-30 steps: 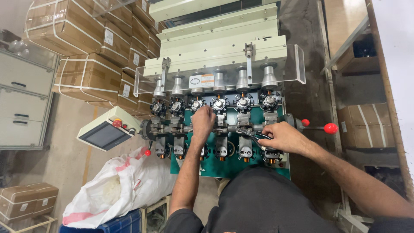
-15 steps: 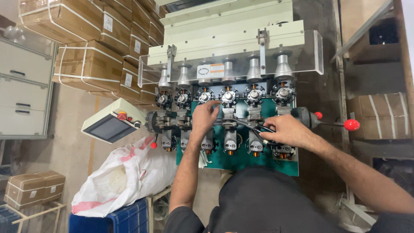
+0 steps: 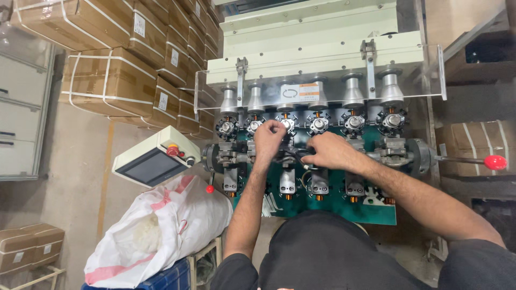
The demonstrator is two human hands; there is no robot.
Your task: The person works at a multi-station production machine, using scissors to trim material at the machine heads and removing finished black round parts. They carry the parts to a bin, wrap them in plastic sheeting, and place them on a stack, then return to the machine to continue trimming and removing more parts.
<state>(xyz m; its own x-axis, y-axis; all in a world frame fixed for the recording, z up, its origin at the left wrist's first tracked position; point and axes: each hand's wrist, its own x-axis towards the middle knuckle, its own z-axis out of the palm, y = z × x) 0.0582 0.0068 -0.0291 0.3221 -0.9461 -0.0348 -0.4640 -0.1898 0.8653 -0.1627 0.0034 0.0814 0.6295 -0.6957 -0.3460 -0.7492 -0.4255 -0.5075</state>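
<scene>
A pale green and teal machine [image 3: 322,53] carries a row of several toothed spindle heads under a clear guard [image 3: 430,70]. My left hand [image 3: 269,140] is curled at the third spindle head [image 3: 286,124], fingers pinched together. My right hand [image 3: 330,151] rests just right of it at mid-machine, its fingers closed around a dark, cable-like part [image 3: 294,154] that runs between the two hands. What the left fingers pinch is hidden. Both forearms reach up from the bottom of the view.
A lever with a red ball knob [image 3: 494,161] sticks out to the right. A tilted control box [image 3: 156,158] with a dark screen and red button sits at the left, above a white sack [image 3: 156,231]. Strapped cardboard boxes [image 3: 107,80] are stacked at upper left.
My right hand has moved left from the machine's right side to its middle, close to my left hand. The left hand stays at the spindle row. The view has shifted slightly.
</scene>
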